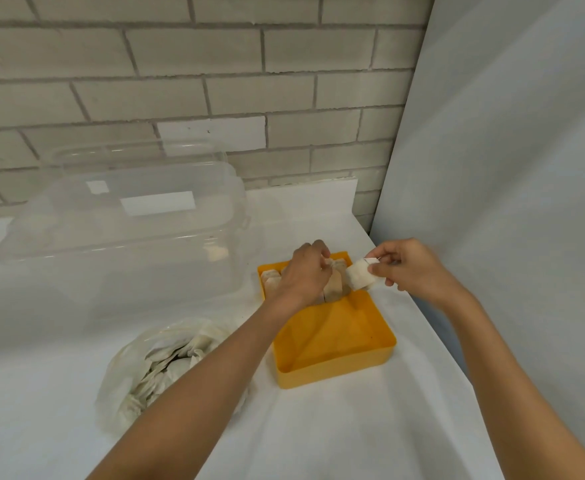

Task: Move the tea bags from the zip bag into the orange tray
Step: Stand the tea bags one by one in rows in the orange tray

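tea bag [362, 277] in right hand [412, 268]

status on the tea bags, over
Left hand at tan tea bags standing in the orange plastic tray. Right hand pinches a white tea bag. Clear zip bag holds more. Nothing blocking.

White table [318, 441]; orange tray [332, 371] — grey brick wall [180, 64].
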`<state>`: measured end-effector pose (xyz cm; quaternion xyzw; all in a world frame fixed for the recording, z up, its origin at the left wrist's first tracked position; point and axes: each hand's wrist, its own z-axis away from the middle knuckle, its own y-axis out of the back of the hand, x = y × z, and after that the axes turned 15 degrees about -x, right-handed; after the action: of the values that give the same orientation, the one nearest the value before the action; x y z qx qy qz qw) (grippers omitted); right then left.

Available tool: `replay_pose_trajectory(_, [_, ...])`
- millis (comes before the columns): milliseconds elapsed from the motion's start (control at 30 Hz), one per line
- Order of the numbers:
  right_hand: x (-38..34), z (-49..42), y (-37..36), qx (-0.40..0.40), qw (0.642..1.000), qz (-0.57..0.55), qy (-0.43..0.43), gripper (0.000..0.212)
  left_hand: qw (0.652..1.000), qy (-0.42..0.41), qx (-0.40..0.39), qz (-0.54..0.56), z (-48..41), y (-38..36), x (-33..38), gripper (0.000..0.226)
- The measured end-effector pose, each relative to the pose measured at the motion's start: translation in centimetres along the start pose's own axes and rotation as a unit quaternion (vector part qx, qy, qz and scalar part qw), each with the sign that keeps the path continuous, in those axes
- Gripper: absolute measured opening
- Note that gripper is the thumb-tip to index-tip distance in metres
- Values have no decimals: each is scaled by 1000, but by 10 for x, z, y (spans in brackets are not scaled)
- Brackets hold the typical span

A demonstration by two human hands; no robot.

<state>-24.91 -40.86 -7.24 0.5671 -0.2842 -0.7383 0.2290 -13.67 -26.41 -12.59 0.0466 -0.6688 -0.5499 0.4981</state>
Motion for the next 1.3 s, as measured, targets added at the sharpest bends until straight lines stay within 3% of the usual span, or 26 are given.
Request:
replay_pose_trajectory(133, [-6, -1, 1, -10, 1000, -27, 3, 8, 987, -69, 0, 143, 21, 18, 11, 16])
replay_pose_trajectory(567, [-33, -2, -11, -36, 984, -169, 32, 9, 979, -117, 1, 165, 51, 17, 13, 32])
replay_pose_trajectory(833, [-39, -4, 1, -100, 989, -100, 49, 24, 956, -118, -50, 264, 50, 34, 5, 36])
replay_pose_trajectory(1067, [-42, -13, 8, -111, 992, -34, 48, 19, 971, -92, -15, 222, 49, 40, -2, 31])
replay_pose_trajectory(1200, [-36, -24, 5, -86, 993, 70, 51, 10, 986, -66, 8, 156, 47, 39, -11, 23])
replay_pose_trajectory(1300, [-26, -35, -2, -110, 984, 136, 42, 8, 987, -69, 22, 142, 47, 38, -18, 17])
